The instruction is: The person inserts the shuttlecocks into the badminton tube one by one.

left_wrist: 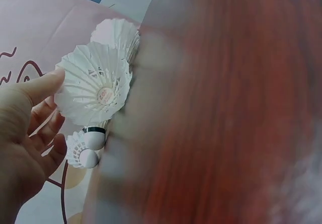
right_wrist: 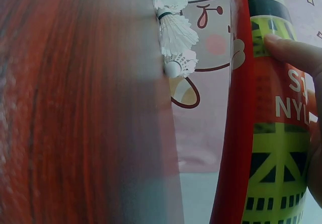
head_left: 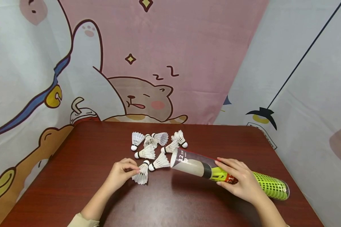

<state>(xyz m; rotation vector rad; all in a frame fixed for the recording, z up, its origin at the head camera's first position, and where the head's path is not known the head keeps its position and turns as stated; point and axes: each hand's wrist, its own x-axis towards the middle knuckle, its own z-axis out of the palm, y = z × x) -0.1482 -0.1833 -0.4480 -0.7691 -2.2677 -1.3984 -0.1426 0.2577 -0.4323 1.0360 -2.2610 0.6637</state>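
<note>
My left hand [head_left: 121,173] pinches the feather skirt of a white shuttlecock [head_left: 142,175], its cork pointing away from me. In the left wrist view the thumb lies at the rim of that skirt [left_wrist: 75,90], with the other fingers curled behind. On the right, my right hand [head_left: 240,181] grips a clear shuttlecock tube [head_left: 188,164] round its middle. The tube slants with its mouth to the left, close by the loose shuttlecocks. Yellow-green nylon shuttlecocks [head_left: 270,185] show inside it. Thumb and fingers wrap the red label [right_wrist: 274,90] in the right wrist view.
Several other white shuttlecocks lie in a loose group beyond the left hand, among them one beside the tube mouth [head_left: 160,161] and one at the back [head_left: 137,139]. The brown table [head_left: 74,176] ends at a patterned cloth backdrop [head_left: 187,63].
</note>
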